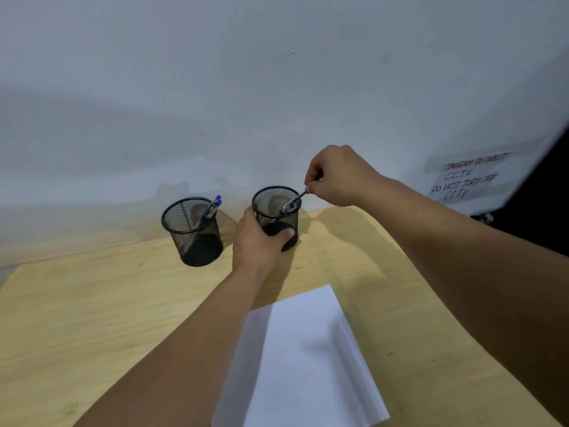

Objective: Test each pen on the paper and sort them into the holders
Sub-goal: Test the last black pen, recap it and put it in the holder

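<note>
Two black mesh holders stand near the wall on a wooden table (92, 303). The left holder (192, 232) has blue pens (211, 209) leaning inside it. My left hand (258, 238) grips the right holder (275, 211) around its lower side. My right hand (335, 177) pinches the top end of a dark pen (294, 203), which slants down into the right holder's mouth. White paper (304, 359) lies on the table in front of me, partly under my left forearm.
A pale wall rises right behind the holders. A handwritten notice about CCTV (465, 180) is taped to the wall at the right. The table's left edge curves away at the far left.
</note>
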{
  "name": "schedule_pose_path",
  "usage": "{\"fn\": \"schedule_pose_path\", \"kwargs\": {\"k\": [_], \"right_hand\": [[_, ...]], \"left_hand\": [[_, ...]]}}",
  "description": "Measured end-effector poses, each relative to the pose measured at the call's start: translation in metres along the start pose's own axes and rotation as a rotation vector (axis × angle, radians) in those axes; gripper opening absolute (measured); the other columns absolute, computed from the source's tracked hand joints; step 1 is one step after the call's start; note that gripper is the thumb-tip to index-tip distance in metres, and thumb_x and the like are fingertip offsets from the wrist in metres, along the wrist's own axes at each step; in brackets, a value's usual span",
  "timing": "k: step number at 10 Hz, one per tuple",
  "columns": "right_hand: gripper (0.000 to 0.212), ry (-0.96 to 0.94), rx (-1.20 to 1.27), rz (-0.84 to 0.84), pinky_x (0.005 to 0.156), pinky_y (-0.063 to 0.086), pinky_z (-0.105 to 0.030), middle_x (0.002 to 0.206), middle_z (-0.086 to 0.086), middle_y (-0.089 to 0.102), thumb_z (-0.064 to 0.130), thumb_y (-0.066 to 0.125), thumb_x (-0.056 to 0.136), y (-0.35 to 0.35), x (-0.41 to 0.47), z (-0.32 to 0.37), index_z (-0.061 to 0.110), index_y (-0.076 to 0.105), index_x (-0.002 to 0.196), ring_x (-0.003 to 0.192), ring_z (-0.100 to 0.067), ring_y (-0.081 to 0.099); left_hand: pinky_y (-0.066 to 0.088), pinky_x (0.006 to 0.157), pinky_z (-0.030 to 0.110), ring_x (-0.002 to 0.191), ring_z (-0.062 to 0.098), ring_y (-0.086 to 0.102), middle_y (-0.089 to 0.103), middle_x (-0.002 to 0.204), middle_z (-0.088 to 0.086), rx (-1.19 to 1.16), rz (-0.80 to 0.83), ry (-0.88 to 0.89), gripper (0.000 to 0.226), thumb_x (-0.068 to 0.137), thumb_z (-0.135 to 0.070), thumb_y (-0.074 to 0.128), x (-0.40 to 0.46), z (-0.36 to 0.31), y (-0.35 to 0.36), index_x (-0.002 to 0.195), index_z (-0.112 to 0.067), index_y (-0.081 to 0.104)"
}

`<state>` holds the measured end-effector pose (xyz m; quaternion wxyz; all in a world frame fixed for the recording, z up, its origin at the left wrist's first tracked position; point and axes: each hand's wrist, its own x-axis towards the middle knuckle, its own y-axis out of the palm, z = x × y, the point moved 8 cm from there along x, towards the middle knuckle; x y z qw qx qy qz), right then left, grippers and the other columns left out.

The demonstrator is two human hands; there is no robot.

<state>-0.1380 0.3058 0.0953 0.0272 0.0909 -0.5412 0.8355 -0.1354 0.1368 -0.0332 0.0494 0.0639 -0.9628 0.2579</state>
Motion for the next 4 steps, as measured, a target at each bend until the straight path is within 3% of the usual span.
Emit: {"fn": "schedule_pose_path", "kwargs": {"k": [2, 3, 4], "right_hand": [[0.010, -0.052, -0.020, 0.067, 0.080, 0.050, -0.027, 0.095, -0.003, 0.074, 0.016, 0.072, 0.084, 0.018, 0.011, 0.006, 0.016, 0.078, 0.093, 0.098, -0.020, 0.065], [0.023, -0.029, 0.068, 0.078, 0.084, 0.050, -0.028, 0.094, 0.001, 0.066, 0.029, 0.075, 0.084, 0.023, 0.009, 0.003, 0.018, 0.074, 0.104, 0.098, -0.019, 0.064], [0.034, 0.016, 0.173, 0.005, 0.083, 0.046, -0.028, 0.109, -0.002, 0.068, 0.040, 0.070, 0.087, 0.019, -0.002, -0.006, 0.022, 0.069, 0.115, 0.104, -0.019, 0.063]], "left_hand": [[0.042, 0.080, 0.027, 0.106, 0.020, 0.059, 0.063, 0.116, 0.001, 0.020, -0.012, 0.027, 0.063, 0.068, -0.036, 0.084, -0.001, -0.004, -0.001, 0.119, -0.019, 0.052], [0.046, 0.083, 0.031, 0.105, 0.021, 0.060, 0.063, 0.115, 0.001, 0.019, -0.006, 0.036, 0.061, 0.068, -0.035, 0.085, 0.000, -0.003, -0.004, 0.118, -0.020, 0.052], [0.048, 0.084, 0.034, 0.104, 0.022, 0.061, 0.063, 0.117, 0.001, 0.016, 0.017, 0.049, 0.064, 0.070, -0.034, 0.084, -0.005, -0.008, -0.009, 0.124, -0.020, 0.052]]}}
